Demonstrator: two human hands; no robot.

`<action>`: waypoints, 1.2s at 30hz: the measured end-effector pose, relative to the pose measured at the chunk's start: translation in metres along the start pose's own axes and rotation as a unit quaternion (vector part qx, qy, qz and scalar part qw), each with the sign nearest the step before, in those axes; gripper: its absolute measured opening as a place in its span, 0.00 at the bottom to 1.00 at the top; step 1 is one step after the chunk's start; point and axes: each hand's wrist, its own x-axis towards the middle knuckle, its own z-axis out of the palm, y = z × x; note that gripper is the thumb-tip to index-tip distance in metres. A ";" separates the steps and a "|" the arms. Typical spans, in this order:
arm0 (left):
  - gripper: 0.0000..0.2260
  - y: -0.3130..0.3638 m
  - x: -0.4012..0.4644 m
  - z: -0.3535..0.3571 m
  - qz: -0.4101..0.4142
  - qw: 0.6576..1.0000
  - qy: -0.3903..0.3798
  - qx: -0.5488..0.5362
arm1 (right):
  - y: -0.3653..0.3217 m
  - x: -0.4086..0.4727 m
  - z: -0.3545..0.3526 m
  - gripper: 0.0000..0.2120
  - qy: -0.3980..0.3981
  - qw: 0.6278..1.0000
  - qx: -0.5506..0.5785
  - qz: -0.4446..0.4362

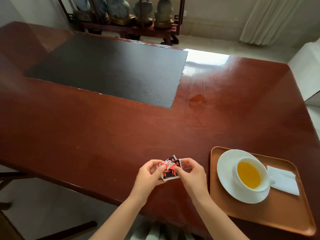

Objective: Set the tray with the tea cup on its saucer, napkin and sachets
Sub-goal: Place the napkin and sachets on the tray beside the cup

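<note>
Red and black sachets [170,168] are held just above the table near its front edge, to the left of the tray. My left hand [150,172] pinches their left side and my right hand [191,172] pinches their right side. The orange-brown tray [270,217] lies at the front right. On it a white saucer [225,172] carries a white tea cup [249,175] filled with amber tea. A folded white napkin [284,181] lies on the tray to the right of the saucer.
The reddish wooden table [103,135] has a black inset panel [110,70] at the back left and a small wet patch [197,99] near the middle. A dark wooden stand with stone ornaments [128,14] sits beyond the table. A white seat [310,70] stands at the right.
</note>
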 end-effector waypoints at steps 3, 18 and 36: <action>0.05 0.004 -0.003 0.003 0.031 0.999 0.005 0.012 | -0.006 0.000 -0.003 0.07 0.014 0.998 -0.039 -0.039; 0.04 0.021 -0.011 0.014 0.010 0.997 -0.076 0.028 | -0.008 0.012 -0.033 0.05 -0.018 0.999 0.025 -0.036; 0.05 0.020 -0.025 0.093 0.034 0.978 -0.132 0.160 | 0.029 -0.045 -0.112 0.05 0.050 0.986 0.138 0.079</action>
